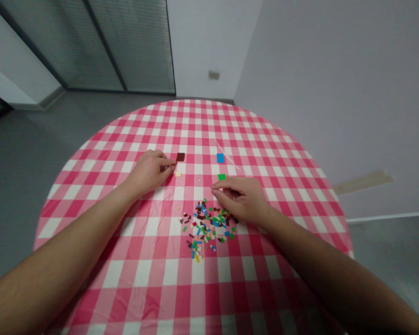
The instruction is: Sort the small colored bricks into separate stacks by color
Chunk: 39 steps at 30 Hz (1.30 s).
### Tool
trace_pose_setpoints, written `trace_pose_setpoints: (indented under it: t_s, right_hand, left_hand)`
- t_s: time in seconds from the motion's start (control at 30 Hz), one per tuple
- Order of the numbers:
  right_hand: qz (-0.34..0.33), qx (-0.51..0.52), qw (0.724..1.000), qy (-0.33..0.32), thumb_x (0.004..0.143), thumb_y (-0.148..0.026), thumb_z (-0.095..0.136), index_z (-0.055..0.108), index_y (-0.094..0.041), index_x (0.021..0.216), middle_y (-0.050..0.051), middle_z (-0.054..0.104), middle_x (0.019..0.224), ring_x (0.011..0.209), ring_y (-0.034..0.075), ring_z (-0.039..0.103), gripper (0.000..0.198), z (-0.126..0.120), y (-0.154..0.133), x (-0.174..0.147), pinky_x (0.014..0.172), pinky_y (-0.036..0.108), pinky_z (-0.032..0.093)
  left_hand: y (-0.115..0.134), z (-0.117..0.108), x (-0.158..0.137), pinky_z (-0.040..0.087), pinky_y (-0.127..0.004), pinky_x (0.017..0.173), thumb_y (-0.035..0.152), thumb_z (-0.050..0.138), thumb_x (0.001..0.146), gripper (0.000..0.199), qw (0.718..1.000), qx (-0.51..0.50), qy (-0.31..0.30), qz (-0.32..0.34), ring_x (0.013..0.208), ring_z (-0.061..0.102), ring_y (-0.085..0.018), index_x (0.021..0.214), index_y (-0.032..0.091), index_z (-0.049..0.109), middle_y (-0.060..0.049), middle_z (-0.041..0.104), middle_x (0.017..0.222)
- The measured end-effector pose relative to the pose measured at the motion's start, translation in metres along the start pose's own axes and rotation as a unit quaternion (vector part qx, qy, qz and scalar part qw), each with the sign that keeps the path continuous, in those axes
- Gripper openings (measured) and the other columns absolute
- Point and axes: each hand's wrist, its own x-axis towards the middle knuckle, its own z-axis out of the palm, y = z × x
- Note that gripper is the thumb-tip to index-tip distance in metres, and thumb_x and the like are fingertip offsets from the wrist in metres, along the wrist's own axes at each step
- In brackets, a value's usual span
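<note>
My left hand [152, 170] is beside a flat dark brown building plate [180, 157], fingertips at its lower left corner. Thumb and forefinger are drawn close together, and anything between them is too small to make out. A small cream plate [178, 174] lies just below those fingertips. My right hand [242, 197] hovers above the right edge of a pile of tiny loose building bricks [209, 225]. Its thumb and forefinger nearly meet in a pinch, and what they hold, if anything, cannot be seen. Just behind it lies a green plate [222, 177], with a blue plate [220, 158] farther back.
Everything lies on a round table with a red-and-white checked tablecloth [143, 274], creased at the front left. A tiny pale piece [199, 179] sits between the hands. Beyond the table are a white wall [317, 93] and glass panels with blinds [136, 46].
</note>
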Motion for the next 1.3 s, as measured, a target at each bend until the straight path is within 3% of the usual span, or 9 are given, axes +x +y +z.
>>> trace_pose_setpoints:
  t_s: [0.77,1.3]
  right_hand:
    - [0.003,-0.001,1.0,0.0,0.094,-0.026,0.062,0.078,-0.019,0.09,-0.001,0.066,0.06,0.052,0.01,0.053,0.017,-0.0002,0.0002,-0.0006,0.053,0.024,0.041]
    - [0.009,0.004,1.0,-0.007,0.093,-0.025,0.063,0.078,-0.017,0.091,0.0,0.067,0.059,0.051,0.01,0.053,0.018,0.0002,0.0001,-0.0001,0.054,0.024,0.041]
  left_hand:
    - [0.001,0.0004,0.0009,0.049,-0.042,0.081,0.041,0.051,0.096,0.044,1.0,-0.013,0.003,0.008,0.082,0.063,-0.027,0.112,0.014,0.082,-0.013,0.072,0.089]
    - [0.0034,-0.0001,0.002,0.049,-0.044,0.084,0.042,0.048,0.097,0.044,1.0,0.024,-0.018,-0.003,0.091,0.062,-0.03,0.112,0.015,0.081,-0.014,0.067,0.092]
